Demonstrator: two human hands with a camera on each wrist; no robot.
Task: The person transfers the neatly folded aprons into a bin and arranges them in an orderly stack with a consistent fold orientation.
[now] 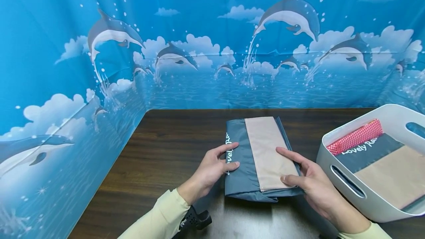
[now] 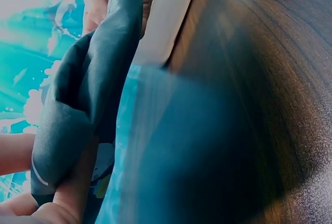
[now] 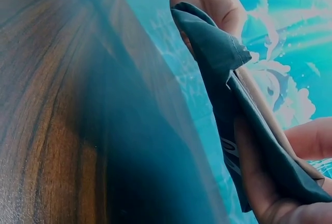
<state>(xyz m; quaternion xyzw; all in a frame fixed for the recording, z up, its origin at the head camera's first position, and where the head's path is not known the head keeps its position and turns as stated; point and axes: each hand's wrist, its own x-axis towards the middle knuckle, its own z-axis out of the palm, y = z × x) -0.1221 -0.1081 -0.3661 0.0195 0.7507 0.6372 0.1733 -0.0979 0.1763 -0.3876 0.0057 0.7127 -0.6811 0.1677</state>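
Both hands grip a folded dark teal cloth [image 1: 240, 180] by its opposite sides. It has a beige panel and white lettering along its left edge. My left hand [image 1: 210, 169] pinches the lettered side, thumb on top and other fingers beneath. On the other side my right hand [image 1: 315, 187] holds the beige panel's edge, its thumb and index finger on the upper face. The left wrist view shows the cloth [image 2: 98, 84] edge-on with thick, rounded folds. From the right wrist, the cloth [image 3: 220, 73] appears as a layered stack raised over the tabletop, a loose corner sticking out.
At the right stands a white bin [image 1: 345, 209] with handle slots. In it lie a similar teal and beige folded cloth [image 1: 388, 169] and a red-and-white checked roll [image 1: 360, 135]. A dolphin-print curtain [image 1: 212, 80] borders the dark wooden table [image 1: 159, 158] behind and at left.
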